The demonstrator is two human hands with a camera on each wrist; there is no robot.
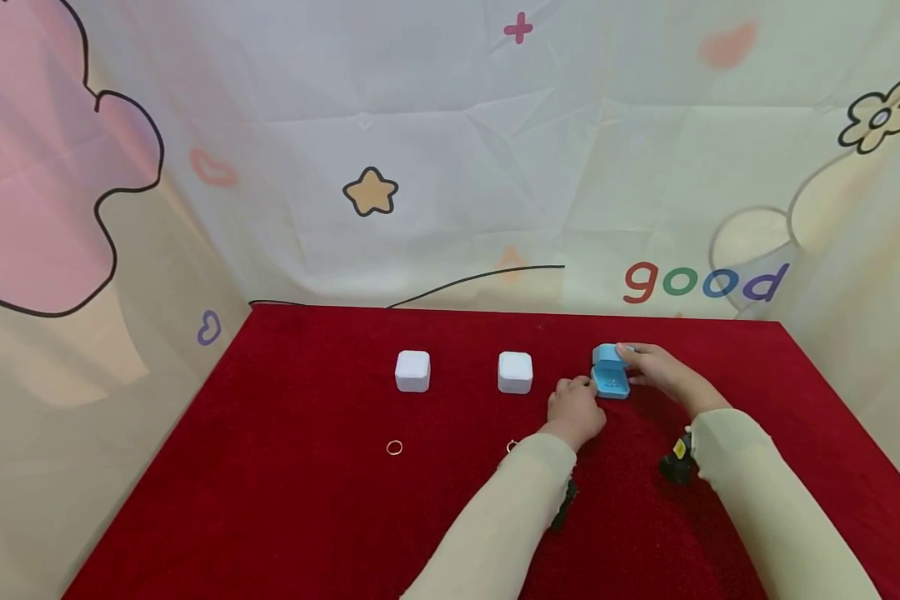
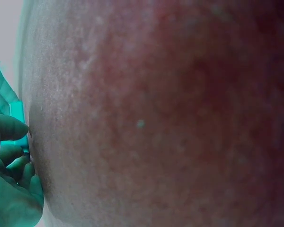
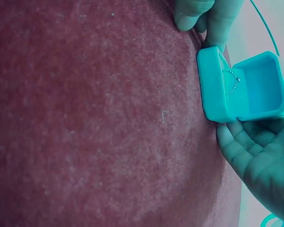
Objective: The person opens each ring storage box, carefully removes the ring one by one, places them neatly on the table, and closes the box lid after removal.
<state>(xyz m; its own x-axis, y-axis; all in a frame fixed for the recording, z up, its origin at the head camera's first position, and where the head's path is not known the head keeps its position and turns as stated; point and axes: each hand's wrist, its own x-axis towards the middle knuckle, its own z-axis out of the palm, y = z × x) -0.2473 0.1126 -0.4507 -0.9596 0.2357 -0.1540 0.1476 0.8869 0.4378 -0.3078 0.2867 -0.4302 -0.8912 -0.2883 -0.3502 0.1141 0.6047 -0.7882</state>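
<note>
On the red cloth stands a small light-blue ring box (image 1: 611, 383) with its lid raised. A beaded ring (image 3: 235, 81) shows inside it in the right wrist view. My right hand (image 1: 656, 367) holds the box from its right side, with the thumb on the lid and fingers along the base. My left hand (image 1: 576, 410) is at the box's left side, a fingertip touching it. In the left wrist view my left hand (image 2: 12, 175) shows at the edge, partly cut off.
Two white ring boxes, a left one (image 1: 412, 372) and a right one (image 1: 515, 372), stand in a row left of the blue one. A gold ring (image 1: 394, 447) lies nearer. Another ring (image 1: 512, 447) is partly covered by the left sleeve. A printed curtain (image 1: 450, 192) hangs behind.
</note>
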